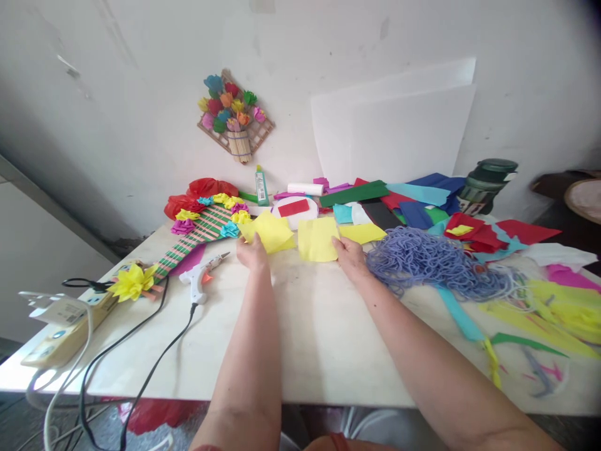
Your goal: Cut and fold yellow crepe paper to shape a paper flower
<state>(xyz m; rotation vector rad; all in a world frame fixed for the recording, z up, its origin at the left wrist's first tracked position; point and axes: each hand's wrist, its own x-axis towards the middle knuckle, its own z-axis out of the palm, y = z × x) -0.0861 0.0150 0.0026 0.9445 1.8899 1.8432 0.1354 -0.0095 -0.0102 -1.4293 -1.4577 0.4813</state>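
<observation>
My left hand (253, 252) is closed on a yellow paper piece (273, 233), gripping its left side above the white table (300, 338). Opposite it, my right hand (351, 255) pinches a squarish yellow paper piece (317, 240) by the right edge. A small gap separates the two pieces. Behind the right one lies another yellow strip (364, 233). Left of my left hand rests a white glue gun (198, 275) with an orange trigger. Beyond it is a green-and-pink striped craft (192, 235) trimmed with paper flowers, a large yellow flower (134, 282) at its lower end.
A tangled heap of bluish cord (422, 260) lies right of my right hand, amid coloured paper scraps (526, 235). A power strip (70, 332) with cables occupies the left edge. At the back stand a glue bottle (261, 186) and a dark green jar (486, 188).
</observation>
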